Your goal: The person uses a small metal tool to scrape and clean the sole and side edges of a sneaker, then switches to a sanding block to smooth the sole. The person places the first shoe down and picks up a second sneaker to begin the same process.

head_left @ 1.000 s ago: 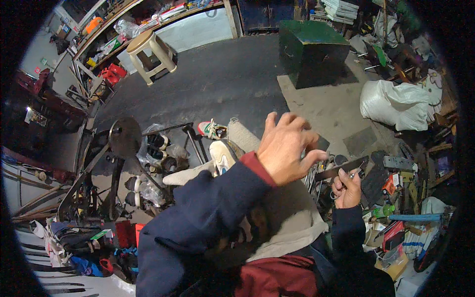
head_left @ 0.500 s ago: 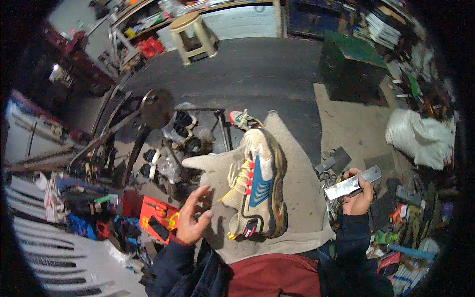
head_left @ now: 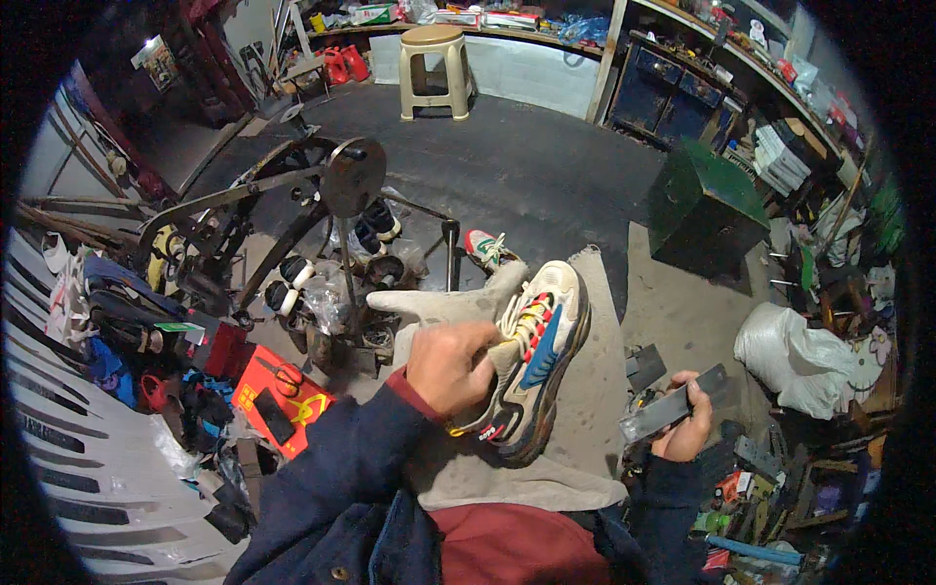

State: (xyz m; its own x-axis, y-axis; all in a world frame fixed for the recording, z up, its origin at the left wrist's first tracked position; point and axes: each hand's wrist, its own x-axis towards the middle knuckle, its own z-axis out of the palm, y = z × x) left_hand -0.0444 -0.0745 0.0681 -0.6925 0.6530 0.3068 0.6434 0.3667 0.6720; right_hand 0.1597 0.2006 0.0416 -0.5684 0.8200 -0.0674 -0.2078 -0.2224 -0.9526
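— Two hands busy? 
— Yes: left hand [head_left: 444, 366] clasps the sneaker [head_left: 531, 356] on the lap cloth [head_left: 585, 409]; right hand [head_left: 687, 429] grips a flat metal file [head_left: 673, 409]. Best steady the sole first.

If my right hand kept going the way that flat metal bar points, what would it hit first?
Probably the white sack on the floor: the grey bar in your right hand points up and right toward it. Depth is hard to judge.

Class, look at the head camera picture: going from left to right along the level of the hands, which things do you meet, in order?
Red box → left hand → sneaker → flat grey tool in the right hand → white sack.
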